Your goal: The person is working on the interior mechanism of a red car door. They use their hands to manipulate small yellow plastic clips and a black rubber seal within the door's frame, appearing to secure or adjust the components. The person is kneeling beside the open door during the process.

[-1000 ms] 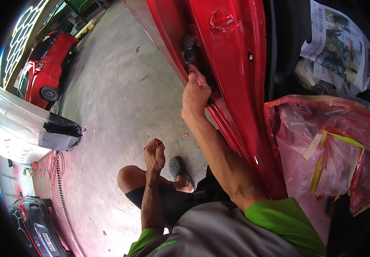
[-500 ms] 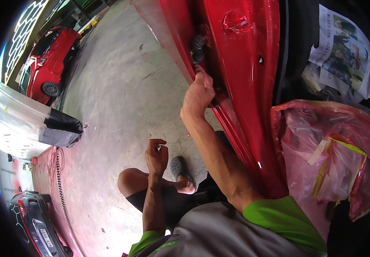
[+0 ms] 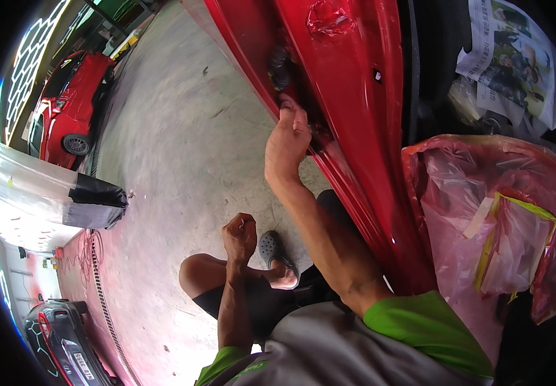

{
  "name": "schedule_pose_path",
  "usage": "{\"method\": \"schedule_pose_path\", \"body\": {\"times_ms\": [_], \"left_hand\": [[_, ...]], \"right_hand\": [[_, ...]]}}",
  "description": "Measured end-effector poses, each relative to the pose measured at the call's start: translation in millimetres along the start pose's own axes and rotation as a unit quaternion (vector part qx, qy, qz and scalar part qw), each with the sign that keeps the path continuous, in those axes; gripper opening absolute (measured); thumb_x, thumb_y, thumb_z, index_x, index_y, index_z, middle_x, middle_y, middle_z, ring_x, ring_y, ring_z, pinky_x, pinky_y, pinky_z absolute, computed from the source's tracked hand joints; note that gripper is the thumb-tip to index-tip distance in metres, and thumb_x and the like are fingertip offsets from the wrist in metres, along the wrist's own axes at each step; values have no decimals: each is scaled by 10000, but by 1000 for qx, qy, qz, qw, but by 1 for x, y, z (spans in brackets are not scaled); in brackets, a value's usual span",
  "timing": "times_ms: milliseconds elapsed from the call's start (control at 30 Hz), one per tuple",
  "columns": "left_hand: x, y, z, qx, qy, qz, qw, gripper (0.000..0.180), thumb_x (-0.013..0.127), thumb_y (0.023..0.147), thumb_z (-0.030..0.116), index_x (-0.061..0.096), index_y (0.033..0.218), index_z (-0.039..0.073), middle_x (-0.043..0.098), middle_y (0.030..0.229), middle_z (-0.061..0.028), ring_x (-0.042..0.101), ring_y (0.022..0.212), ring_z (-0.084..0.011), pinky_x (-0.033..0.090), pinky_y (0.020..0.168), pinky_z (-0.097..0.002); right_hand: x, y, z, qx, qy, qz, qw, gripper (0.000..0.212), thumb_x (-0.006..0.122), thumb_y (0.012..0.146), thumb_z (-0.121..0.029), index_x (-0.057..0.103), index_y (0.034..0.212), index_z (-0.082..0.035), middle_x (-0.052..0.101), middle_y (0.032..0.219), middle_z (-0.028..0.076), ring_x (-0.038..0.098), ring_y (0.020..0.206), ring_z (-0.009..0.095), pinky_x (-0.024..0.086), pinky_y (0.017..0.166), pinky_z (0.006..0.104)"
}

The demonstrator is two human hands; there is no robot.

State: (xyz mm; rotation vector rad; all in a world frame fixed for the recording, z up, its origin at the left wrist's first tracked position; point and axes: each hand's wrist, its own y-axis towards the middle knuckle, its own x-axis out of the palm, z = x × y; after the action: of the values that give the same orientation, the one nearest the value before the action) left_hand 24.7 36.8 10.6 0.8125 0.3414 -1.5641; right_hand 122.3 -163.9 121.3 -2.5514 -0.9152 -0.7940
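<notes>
My right hand (image 3: pixel 288 138) reaches to the glossy red car body panel (image 3: pixel 355 122), its bent fingertips at the dark gap along the panel's left edge. Just beyond those fingertips sits a black ribbed rubber boot (image 3: pixel 279 67) inside the gap. The fingers look pressed together, and whatever lies between them is hidden. Above my bent knee, my left hand (image 3: pixel 239 235) is closed in a loose fist. A small pale bit shows between its thumb and finger, too small to name.
Pinkish plastic sheeting (image 3: pixel 452 174) and printed newspaper (image 3: pixel 516 71) cover parts at the right. My foot in a grey clog (image 3: pixel 271 249) stands on the concrete floor (image 3: pixel 168 116). A red car (image 3: pixel 78 103) and a dark car (image 3: pixel 65 341) are parked at the left, near a hanging clear curtain (image 3: pixel 30 177).
My left hand has turned, and its fingers have curled in more tightly. My right hand remains at the gap beside the rubber boot. The whole view has shifted slightly.
</notes>
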Motion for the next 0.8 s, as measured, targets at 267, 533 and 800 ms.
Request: {"method": "schedule_pose_path", "body": {"times_ms": [267, 533, 800], "left_hand": [[-2, 0, 3, -2, 16, -11, 1000, 144, 570, 857, -17, 707, 827, 13, 707, 769, -113, 652, 666, -200, 485, 614, -324], [-2, 0, -1, 13, 6, -15, 1000, 149, 559, 864, 2, 700, 818, 10, 701, 757, -113, 629, 627, -189, 478, 593, -317], [5, 0, -5, 24, -1, -20, 1000, 145, 552, 864, 13, 685, 807, 6, 706, 757, -119, 640, 622, -201, 494, 601, -319]], "right_hand": [[13, -4, -7, 13, 41, 18, 999, 451, 486, 1061, -247, 618, 1330, 90, 598, 1396, 141, 550, 1297, 237, 365, 1154, 353], [6, -6, -12, -20, -31, 0, 999, 499, 512, 1040, -304, 636, 1225, 142, 629, 1318, 148, 550, 1266, 259, 358, 1130, 351], [-2, -4, -14, -22, -69, -56, 996, 459, 505, 1053, -318, 665, 1213, 81, 636, 1320, 137, 513, 1273, 278, 340, 1141, 399]]}}
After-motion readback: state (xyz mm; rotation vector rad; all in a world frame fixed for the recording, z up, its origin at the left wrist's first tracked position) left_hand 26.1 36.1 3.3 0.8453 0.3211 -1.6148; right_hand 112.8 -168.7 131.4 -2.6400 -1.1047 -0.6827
